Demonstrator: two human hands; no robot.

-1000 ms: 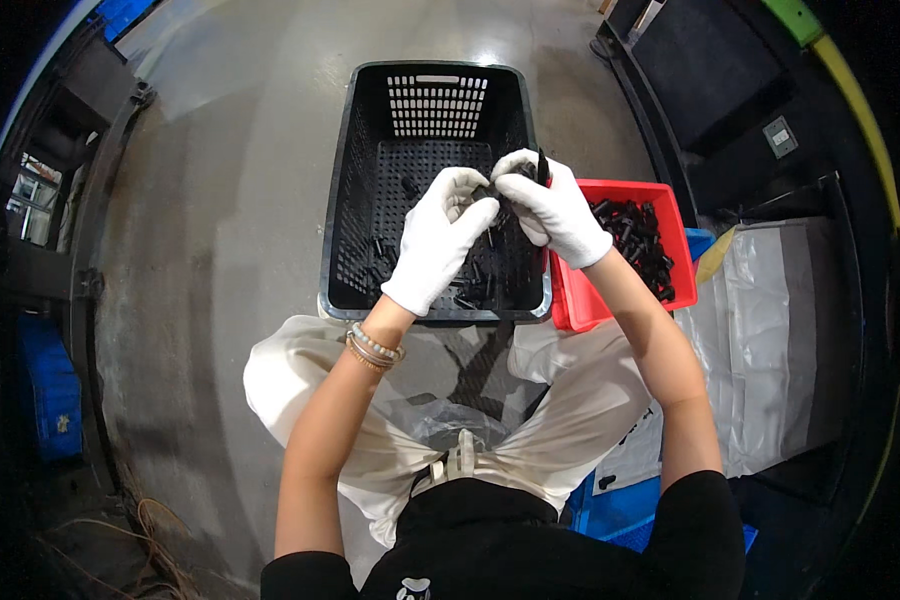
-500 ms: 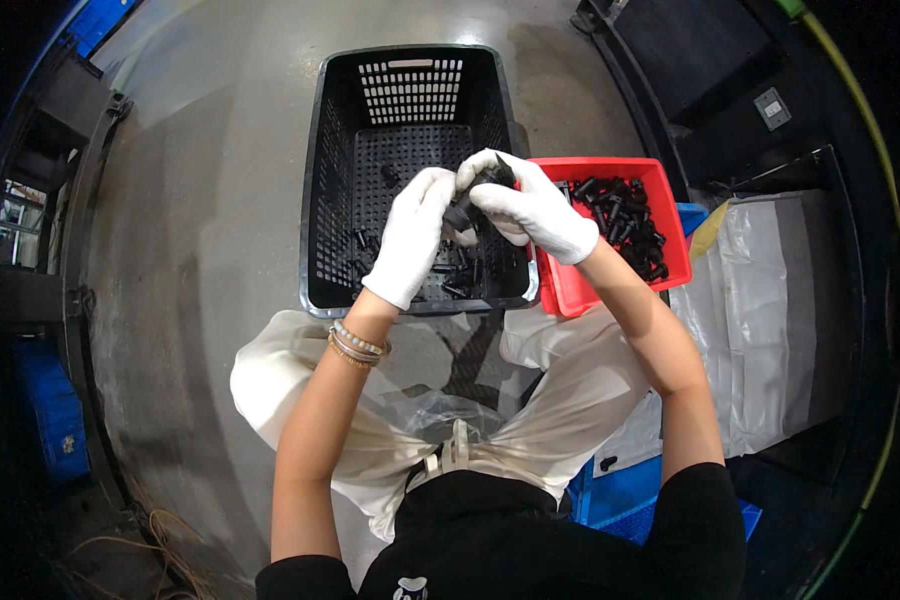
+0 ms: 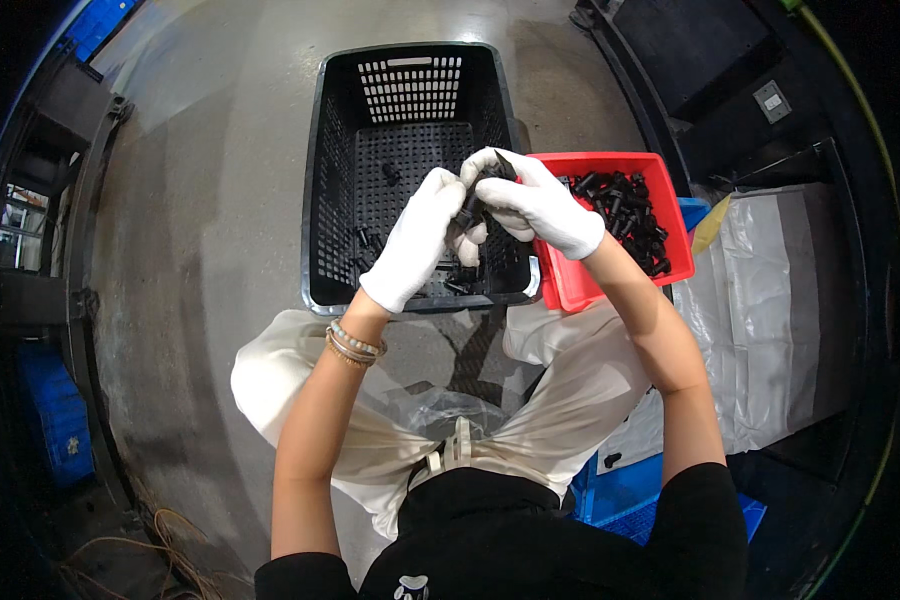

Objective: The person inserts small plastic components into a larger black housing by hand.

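Note:
Both my hands wear white gloves and meet above the near half of a black plastic crate (image 3: 313, 215). My left hand (image 3: 417, 235) is closed, its fingertips pinching a small black cylindrical part, like a bolt (image 3: 470, 208). My right hand (image 3: 550, 212) curls around the other side of that part, thumb and fingers bent inward. A dark pointed piece (image 3: 507, 166) juts up beside the right fingers; what it belongs to is hidden. More small black parts (image 3: 391, 172) lie scattered on the crate's perforated bottom, partly covered by my hands.
A red bin (image 3: 677, 215) with many black cylindrical parts (image 3: 625, 215) stands against the crate's right side. Grey-white sheeting (image 3: 755, 300) lies farther right, with a blue crate (image 3: 610, 495) near my right thigh. Loose cables (image 3: 170, 550) lie on the floor at lower left.
My fingers have shifted around the black part, and more of it shows between the hands. The left fingers below it have opened out slightly; both arms stay in nearly the same place.

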